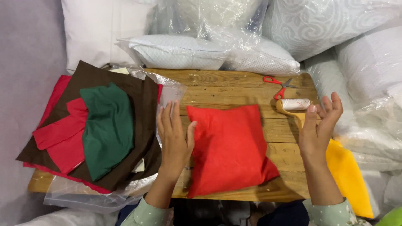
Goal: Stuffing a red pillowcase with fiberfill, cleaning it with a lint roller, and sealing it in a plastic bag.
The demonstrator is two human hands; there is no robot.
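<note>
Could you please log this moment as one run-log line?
left hand: flat beside red fabric cushion | right hand: open, at yellow-handled lint roller | red-handled scissors: untouched

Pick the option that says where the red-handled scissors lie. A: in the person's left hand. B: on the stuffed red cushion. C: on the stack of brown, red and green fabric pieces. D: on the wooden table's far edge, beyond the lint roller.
D: the red-handled scissors lie on the wooden table near its far edge, just beyond the white lint roller with a yellow handle, which sits by the right hand.
</note>
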